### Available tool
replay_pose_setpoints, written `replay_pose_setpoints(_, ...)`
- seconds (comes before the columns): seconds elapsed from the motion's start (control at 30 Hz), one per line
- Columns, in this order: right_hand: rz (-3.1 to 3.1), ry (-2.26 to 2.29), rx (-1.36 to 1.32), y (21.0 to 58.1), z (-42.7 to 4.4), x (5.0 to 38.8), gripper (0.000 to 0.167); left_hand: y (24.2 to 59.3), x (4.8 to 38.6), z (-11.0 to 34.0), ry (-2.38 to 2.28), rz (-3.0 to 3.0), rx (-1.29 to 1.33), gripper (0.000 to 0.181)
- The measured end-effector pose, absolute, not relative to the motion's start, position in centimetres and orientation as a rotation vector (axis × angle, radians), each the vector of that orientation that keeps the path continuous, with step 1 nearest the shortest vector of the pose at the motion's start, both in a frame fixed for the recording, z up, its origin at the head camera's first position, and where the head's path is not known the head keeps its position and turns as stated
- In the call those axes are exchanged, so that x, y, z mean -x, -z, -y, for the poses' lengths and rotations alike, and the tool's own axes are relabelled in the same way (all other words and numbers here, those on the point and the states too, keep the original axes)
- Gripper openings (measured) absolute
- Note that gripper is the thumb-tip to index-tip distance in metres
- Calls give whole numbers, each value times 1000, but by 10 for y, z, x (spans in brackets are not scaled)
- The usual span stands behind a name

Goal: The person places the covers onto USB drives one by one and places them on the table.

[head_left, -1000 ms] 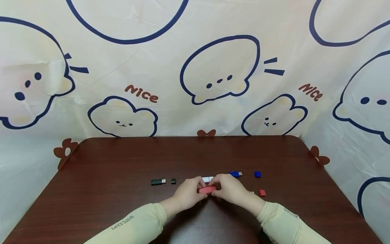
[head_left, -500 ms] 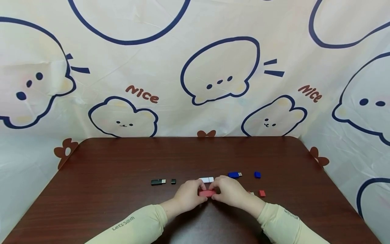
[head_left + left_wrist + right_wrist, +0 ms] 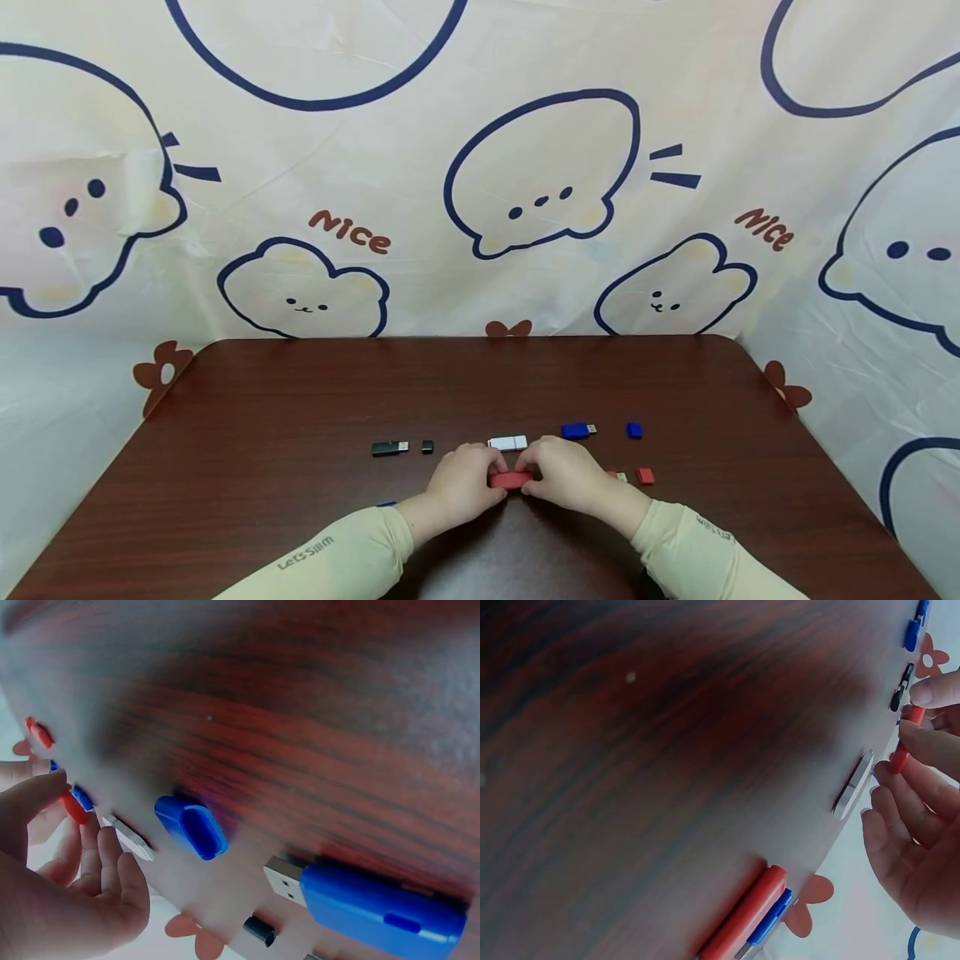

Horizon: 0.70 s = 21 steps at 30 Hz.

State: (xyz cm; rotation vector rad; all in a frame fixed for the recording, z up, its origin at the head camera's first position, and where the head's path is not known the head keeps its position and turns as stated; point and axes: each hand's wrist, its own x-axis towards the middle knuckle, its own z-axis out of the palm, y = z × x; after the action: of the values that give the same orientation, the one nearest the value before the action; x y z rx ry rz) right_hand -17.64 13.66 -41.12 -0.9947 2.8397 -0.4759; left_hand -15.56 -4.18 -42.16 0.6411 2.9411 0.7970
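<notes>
A small red stick-shaped piece [image 3: 511,480] is held between both hands near the middle of the table. My left hand [image 3: 467,483] pinches its left end between thumb and fingers, and my right hand [image 3: 567,475] pinches the right end. In the left wrist view the red piece [image 3: 74,806] shows beyond the left fingers; in the right wrist view the red piece [image 3: 906,742] lies between the thumbs and fingertips. Just behind the hands lies a white USB stick [image 3: 507,443] with its cap on.
A black USB stick [image 3: 390,448] and black cap [image 3: 427,447] lie left. Right of centre are a blue stick [image 3: 578,431], blue cap [image 3: 634,430] and red cap [image 3: 646,476]. Another blue stick [image 3: 382,909] and blue cap [image 3: 191,826] lie near the left wrist.
Both hands have drawn slightly toward the table's near side with the red piece held between them. More of the white stick shows behind them.
</notes>
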Motion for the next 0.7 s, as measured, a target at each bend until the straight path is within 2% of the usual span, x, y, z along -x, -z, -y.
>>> replay_pose_setpoints(0.7, -2864, 385, 964, 419, -135, 176, 12, 427, 154, 43, -719, -2962, -655, 15)
